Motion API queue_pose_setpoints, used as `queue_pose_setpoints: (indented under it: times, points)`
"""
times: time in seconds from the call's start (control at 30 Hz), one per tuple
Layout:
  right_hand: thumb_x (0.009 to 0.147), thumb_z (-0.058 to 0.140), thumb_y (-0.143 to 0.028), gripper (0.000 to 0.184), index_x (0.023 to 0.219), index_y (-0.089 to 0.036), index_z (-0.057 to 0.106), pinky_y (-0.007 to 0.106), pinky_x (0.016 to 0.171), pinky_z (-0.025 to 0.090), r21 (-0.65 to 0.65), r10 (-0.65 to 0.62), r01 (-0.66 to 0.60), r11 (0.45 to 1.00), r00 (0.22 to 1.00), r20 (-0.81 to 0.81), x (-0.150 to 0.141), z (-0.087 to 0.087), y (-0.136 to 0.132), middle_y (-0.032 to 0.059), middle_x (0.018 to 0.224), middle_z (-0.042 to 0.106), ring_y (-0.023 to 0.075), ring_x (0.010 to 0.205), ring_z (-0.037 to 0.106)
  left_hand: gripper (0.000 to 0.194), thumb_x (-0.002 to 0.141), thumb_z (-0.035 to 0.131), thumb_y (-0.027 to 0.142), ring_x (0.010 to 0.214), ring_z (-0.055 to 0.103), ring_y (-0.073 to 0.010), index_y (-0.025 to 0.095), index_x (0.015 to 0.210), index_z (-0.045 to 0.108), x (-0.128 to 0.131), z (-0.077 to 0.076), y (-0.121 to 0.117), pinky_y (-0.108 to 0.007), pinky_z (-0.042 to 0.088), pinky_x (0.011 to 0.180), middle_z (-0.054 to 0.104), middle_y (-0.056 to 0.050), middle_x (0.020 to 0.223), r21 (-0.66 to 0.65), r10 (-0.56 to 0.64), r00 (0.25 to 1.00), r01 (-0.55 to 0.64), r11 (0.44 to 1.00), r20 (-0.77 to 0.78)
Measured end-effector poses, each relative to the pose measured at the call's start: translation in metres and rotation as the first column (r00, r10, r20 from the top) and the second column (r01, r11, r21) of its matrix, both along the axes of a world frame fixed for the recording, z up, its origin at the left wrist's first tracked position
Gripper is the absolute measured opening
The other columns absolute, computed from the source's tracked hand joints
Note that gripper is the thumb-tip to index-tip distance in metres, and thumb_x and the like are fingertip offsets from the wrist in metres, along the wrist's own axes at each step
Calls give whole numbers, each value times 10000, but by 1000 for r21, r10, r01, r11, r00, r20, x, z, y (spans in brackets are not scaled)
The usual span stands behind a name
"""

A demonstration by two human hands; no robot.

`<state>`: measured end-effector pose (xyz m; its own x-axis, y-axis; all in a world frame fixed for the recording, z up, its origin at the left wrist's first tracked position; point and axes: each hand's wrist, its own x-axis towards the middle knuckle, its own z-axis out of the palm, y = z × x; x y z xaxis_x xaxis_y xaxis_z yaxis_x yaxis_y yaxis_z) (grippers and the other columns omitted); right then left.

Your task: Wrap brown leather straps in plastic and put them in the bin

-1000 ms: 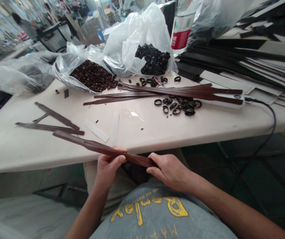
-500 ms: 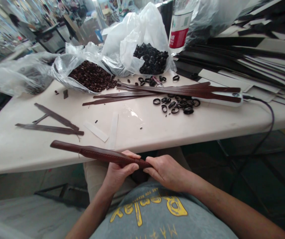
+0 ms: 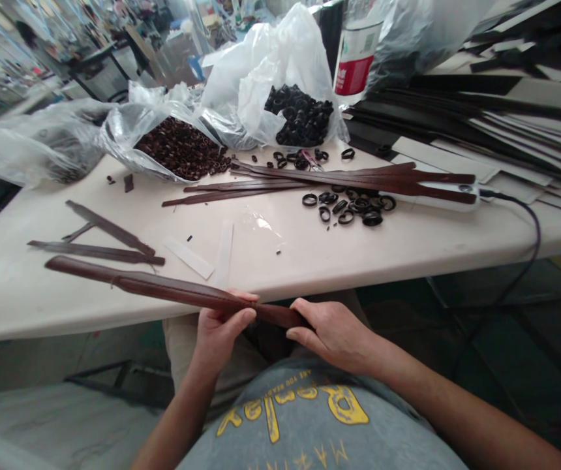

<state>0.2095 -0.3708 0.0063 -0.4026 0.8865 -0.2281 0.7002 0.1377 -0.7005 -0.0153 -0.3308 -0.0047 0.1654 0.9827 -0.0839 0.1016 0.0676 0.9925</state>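
A dark brown stitched leather strap [image 3: 163,288] stretches between my two hands, its wide free end reaching up and left over the table's front edge. My left hand [image 3: 218,336] is closed around it, the thumb pressing on top beside a narrow band that circles the strap. Farther right, my right hand [image 3: 332,329] grips the strap's other end, which is partly hidden by the fingers. Several flat brown straps [image 3: 109,227] lie on the table just beyond the held one.
On the white table [image 3: 271,261] rest more brown straps [image 3: 349,175] and loose black rings [image 3: 360,204]. Behind are plastic bags with brown loops [image 3: 182,147] and black loops [image 3: 303,117], plus a bottle [image 3: 356,62]. Strip stacks [image 3: 496,124] and a cable [image 3: 530,261] occupy the right.
My left hand has slid left, drawing the strap leftward and away from my right hand. A longer stretch of strap now shows between the hands. My right hand stays nearly in place.
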Motion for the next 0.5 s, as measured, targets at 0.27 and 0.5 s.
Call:
queue_pose_setpoints:
  times: [0.27,0.5]
  points:
    - [1008,511,-364,234,909,-166,587,262,574,273,-2,43,-43,999,998,41,-2,-4,-2,57,812,713,212,723,671,213,743,807,291,726,619,-132,199,932,778,-6,-7,2,-206,495,668,732,-27,871,-125,-74,987,92,988,142]
    - [1005,513,-355,246,891,-158,608,273,579,274,32,88,-88,996,996,6,-6,2,1,61,816,719,215,735,673,179,736,803,253,718,635,-139,208,906,770,10,2,-6,-211,511,673,725,-8,809,-118,-205,974,215,969,94]
